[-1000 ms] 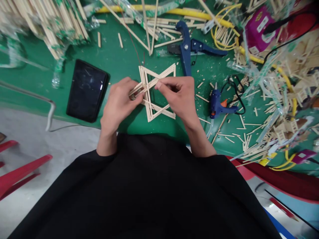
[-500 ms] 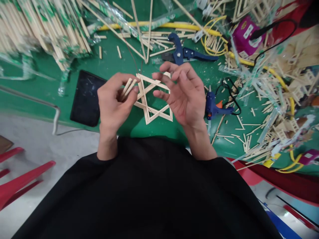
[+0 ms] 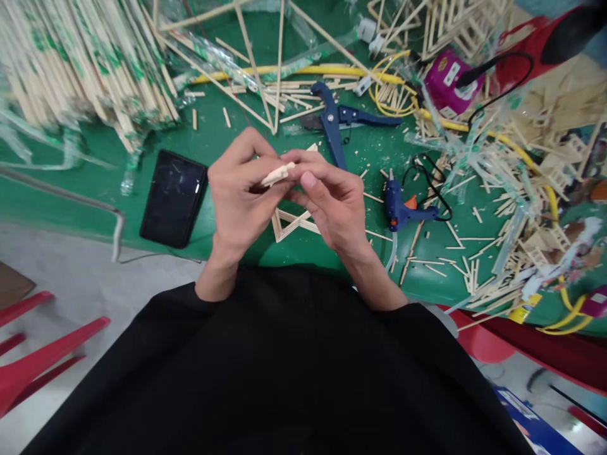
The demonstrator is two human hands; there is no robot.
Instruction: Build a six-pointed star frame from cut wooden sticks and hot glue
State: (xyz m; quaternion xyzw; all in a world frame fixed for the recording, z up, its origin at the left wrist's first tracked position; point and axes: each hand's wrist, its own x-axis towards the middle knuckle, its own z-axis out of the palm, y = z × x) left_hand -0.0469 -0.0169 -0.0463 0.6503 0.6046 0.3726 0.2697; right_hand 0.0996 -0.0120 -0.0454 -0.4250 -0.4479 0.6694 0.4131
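My left hand [image 3: 241, 193] is closed around a small bundle of short wooden sticks [image 3: 277, 175], their ends showing between thumb and forefinger. Against those ends my right hand [image 3: 336, 199] has its fingers drawn together, the thumb beside the forefinger. How firmly the right fingers grip is partly hidden. Beneath both hands a star-shaped frame of wooden strips [image 3: 290, 226] lies on the green table; the hands cover most of it.
To the right lies a blue glue gun [image 3: 397, 205]. Behind the hands is a blue cutter [image 3: 332, 117]. A black tablet [image 3: 174, 199] rests at left, below bundled sticks [image 3: 95, 63]. Stick scraps, a yellow cable [image 3: 322, 69] and a purple power socket [image 3: 450, 82] crowd the back and right.
My right hand has moved left and its spread fingers have closed in at the sticks. The left hand has moved right and turned the bundle. The view has shifted slightly.
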